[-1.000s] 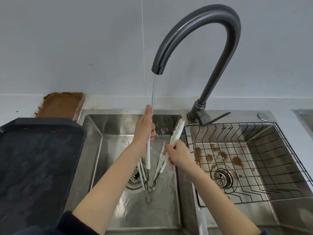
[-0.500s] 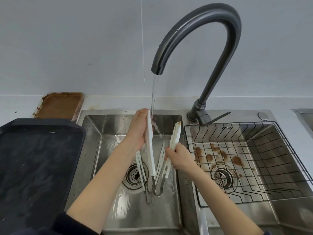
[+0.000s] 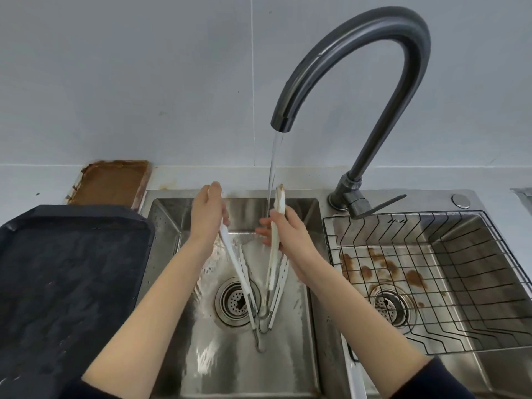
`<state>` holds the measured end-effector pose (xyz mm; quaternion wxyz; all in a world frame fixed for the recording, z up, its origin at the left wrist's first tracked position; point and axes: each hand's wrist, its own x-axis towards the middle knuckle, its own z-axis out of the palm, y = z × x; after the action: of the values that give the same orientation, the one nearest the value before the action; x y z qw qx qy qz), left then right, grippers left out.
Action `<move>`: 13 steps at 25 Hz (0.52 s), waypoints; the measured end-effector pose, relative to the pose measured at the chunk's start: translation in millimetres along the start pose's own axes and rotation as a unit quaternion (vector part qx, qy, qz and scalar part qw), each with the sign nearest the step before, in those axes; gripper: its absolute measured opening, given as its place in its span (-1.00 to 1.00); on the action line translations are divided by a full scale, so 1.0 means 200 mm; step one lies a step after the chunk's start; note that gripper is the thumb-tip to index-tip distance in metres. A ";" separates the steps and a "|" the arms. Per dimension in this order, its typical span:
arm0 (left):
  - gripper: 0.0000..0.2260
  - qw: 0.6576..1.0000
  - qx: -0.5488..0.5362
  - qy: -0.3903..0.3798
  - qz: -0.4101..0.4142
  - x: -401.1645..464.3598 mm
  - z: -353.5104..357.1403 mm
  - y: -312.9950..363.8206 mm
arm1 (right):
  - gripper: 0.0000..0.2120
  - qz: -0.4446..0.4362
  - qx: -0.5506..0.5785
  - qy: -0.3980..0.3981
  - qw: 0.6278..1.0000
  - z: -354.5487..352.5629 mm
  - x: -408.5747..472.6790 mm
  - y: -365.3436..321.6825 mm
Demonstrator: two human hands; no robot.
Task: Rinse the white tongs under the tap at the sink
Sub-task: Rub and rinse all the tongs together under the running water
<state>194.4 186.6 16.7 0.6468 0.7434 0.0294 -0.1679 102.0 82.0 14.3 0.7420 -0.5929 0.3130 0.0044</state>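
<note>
The white tongs [image 3: 273, 272] hang spread in a V over the left sink basin [image 3: 299, 355], hinge end down near the drain [image 3: 234, 303]. My left hand [image 3: 207, 216] grips the left arm of the tongs near its tip. My right hand [image 3: 285, 231] grips the right arm, whose stained tip sticks up above my fingers. Water runs from the dark curved tap [image 3: 374, 53] and falls between the two arms, right beside the right arm's tip, onto my right fingers. A second white utensil seems to lie under the tongs in the basin.
A black tray [image 3: 66, 277] lies on the counter to the left, a brown-stained pad [image 3: 112, 181] behind it. The right basin holds a wire rack [image 3: 431, 286] over a stained bottom. The tap lever [image 3: 380, 205] points right.
The tongs have opened wider: my left hand pulled its arm to the left, out of the stream. My right hand slid up its arm, which now stands beside the stream.
</note>
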 end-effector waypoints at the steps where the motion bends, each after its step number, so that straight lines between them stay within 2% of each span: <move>1: -0.68 1.000 0.001 -0.002 -0.007 0.00 -0.02 -0.02 | -0.82 -0.019 0.003 0.009 1.000 0.02 0.02 -0.02; 3: -0.69 1.000 -0.010 0.002 -0.024 -0.02 -0.04 -0.07 | -0.81 -0.055 -0.006 0.022 0.998 0.07 0.07 -0.06; 8: -0.70 0.998 -0.051 0.007 -0.021 0.00 -0.03 -0.08 | -0.80 -0.136 -0.149 0.066 0.977 0.12 0.14 -0.07; 13: -0.65 0.998 -0.061 0.005 0.008 -0.02 0.00 -0.08 | -0.79 -0.131 -0.162 0.073 0.975 0.18 0.14 -0.08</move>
<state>186.3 190.0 1.8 0.6924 0.7033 0.0364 -0.1571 147.0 99.7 19.9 0.6053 -0.7398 0.2813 -0.0855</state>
